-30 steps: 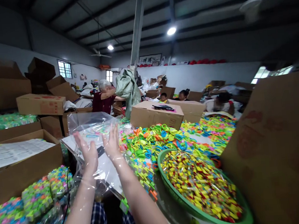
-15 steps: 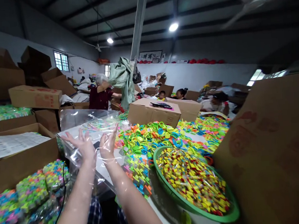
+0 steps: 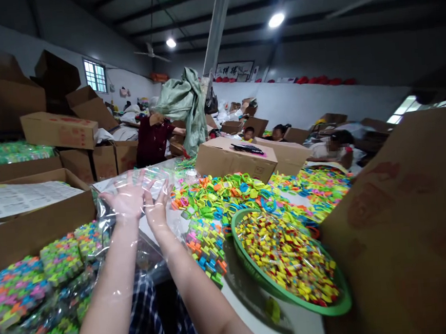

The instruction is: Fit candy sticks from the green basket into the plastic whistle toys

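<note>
A large clear plastic bag (image 3: 147, 252) spreads over the front of the white table, and both my forearms reach into its mouth. My left hand (image 3: 128, 199) lies inside the bag, fingers stretched and spread under the film. Close on its right, my right hand (image 3: 157, 207) is also inside the bag, with its fingers apart and pointing forward. Neither hand grips anything. Just right of the bag lies a block of small colourful plastic pieces (image 3: 206, 250) in rows.
A green basket (image 3: 239, 248) of small yellow-and-red wrapped pieces stands right, beside a tall carton (image 3: 396, 215). Loose colourful plastic rings (image 3: 228, 192) are heaped behind. On my left are bagged packs (image 3: 22, 285) and an open carton (image 3: 38, 228). A co-worker (image 3: 151, 139) handles green sacking (image 3: 189, 108).
My hands have moved forward and flattened inside the bag, the left fingers reaching farther in. The bag's raised far side has sunk lower. The camera view has tilted down slightly.
</note>
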Tool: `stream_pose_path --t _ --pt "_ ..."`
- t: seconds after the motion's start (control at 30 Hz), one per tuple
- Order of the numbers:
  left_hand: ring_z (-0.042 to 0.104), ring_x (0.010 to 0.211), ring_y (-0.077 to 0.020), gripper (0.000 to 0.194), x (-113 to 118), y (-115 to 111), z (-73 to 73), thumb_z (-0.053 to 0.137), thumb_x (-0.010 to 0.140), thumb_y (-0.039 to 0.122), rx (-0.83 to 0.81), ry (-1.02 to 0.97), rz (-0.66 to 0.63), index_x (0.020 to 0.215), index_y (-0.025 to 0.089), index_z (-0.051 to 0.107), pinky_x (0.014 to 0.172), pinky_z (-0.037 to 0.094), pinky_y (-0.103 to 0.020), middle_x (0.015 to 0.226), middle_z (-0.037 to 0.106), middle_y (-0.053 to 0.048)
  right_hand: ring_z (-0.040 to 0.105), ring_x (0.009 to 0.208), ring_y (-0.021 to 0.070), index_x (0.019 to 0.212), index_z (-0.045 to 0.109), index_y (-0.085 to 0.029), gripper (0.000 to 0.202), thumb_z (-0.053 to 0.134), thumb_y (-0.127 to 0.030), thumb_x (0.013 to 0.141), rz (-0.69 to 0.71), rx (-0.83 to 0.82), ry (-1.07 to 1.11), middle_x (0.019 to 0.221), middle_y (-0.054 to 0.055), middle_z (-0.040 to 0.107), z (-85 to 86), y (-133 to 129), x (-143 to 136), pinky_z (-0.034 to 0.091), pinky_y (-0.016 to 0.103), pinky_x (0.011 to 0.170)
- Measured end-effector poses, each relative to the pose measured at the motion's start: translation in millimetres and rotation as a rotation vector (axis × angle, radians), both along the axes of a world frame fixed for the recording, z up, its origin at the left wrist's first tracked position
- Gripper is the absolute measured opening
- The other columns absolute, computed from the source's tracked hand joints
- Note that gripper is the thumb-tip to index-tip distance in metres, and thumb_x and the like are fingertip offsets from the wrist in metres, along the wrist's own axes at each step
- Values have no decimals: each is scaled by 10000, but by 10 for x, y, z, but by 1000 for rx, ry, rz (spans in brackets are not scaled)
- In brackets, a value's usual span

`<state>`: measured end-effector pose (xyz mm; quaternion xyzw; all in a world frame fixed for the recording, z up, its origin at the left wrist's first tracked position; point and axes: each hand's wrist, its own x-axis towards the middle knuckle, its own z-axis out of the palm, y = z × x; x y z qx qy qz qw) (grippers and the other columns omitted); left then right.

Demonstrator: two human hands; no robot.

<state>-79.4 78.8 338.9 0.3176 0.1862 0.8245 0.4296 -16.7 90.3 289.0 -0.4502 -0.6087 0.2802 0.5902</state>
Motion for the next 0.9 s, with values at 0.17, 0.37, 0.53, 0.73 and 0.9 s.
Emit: stream_pose_path --t 0.17,0.37,0.53,0.73,0.9 --pt "426 1303 -326 776 -51 -36 -78 160 776 819 123 -186 -199 1129 265 575 1037 323 -612 1475 388 -89 -57 1458 243 1509 48 -78 786 317 -527 923 43 -110 82 1571 189 -29 -65 23 -47 101 549 1147" --pt "377 1360 -250 596 125 -119 -186 297 869 678 -76 -18 71 1404 416 312 1104 300 -518 1548 278 6 -42 1461 167 1501 -2 -52 745 200 -500 941 85 -78 190 1575 166 -50 -110 82 -40 86 458 1176" --pt "372 1364 -264 535 563 -876 -917 590 826 422 -359 481 185 1320 235 507 1151 270 -404 1451 444 -79 -60 1461 146 1505 11 -75 717 181 -478 936 67 -35 185 1584 137 -27 4 248 26 40 442 1181" --pt "479 1193 -344 79 606 -1870 -2140 692 732 323 -520 957 530 785 275 659 1066 330 -553 1035 603 -135 -37 1467 220 1513 14 -106 746 236 -511 927 31 -195 182 1580 164 -20 -206 294 -19 44 541 1154" --pt "228 1322 -412 250 315 -1763 -1969 749 672 380 -582 1197 957 860 240 661 1059 252 -577 1117 528 -164 67 1453 338 1514 -55 -210 704 167 -555 942 -39 -394 -97 1578 165 -18 -751 133 -209 80 698 1056"
